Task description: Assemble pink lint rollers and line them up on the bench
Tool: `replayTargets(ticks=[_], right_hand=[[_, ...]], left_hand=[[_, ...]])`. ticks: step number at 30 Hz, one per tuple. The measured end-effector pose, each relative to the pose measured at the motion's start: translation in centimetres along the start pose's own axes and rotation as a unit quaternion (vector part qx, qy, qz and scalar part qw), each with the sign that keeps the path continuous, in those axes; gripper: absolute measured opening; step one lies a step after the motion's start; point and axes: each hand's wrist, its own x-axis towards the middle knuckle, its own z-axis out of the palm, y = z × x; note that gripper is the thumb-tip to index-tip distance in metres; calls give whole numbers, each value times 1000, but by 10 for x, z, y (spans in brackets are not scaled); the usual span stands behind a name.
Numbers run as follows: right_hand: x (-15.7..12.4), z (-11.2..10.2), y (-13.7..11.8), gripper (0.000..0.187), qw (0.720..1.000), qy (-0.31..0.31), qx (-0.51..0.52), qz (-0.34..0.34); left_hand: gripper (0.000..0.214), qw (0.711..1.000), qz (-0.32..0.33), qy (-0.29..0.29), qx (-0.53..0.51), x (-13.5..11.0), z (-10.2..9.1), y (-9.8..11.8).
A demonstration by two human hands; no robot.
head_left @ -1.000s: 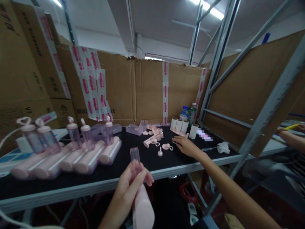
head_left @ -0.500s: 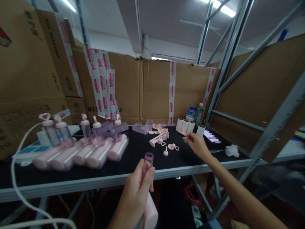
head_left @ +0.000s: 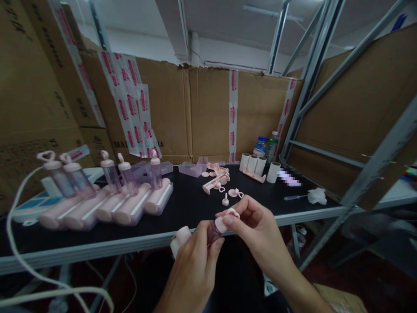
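Note:
My left hand (head_left: 192, 267) is wrapped round a see-through pink tube (head_left: 212, 234), which points up and to the right. A pale pink cylindrical body (head_left: 181, 238) sticks out on the far side of this hand; its join with the tube is hidden. At the tube's mouth, my right hand (head_left: 260, 232) pinches a pale pink cap (head_left: 220, 224) with a loop on top. Whether the cap is fully seated, I cannot tell. Just beyond my fingers lie a small pink plug (head_left: 225, 200) and a pink disc with a heart-shaped loop (head_left: 233, 193).
Several pink units with upright looped tubes (head_left: 156, 174) stand at the left. Pink loose parts (head_left: 215, 180), white cylinders (head_left: 273, 173) and a pink bracket (head_left: 254, 174) lie further back. A screwdriver (head_left: 291, 198) and crumpled tissue (head_left: 316, 196) are at the right, by a metal post (head_left: 342, 217).
My right hand has come back from the pink bracket by the white cylinders to the tube and now holds a looped cap there. My left hand has turned the tube from upright to slanting right.

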Motion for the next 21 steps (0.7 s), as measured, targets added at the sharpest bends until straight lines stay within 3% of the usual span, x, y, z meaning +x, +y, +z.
replayTargets(ticks=[5, 12, 21], right_hand=[[2, -5, -2, 32, 998, -47, -42, -19], [-2, -7, -2, 31, 994, -59, -84, -31], [-9, -11, -8, 30, 989, -85, -108, -47]], left_hand=[[26, 993, 46, 41, 99, 0, 2, -1], [25, 974, 127, 92, 162, 0, -2, 3], [33, 991, 36, 15, 132, -11, -3, 7]])
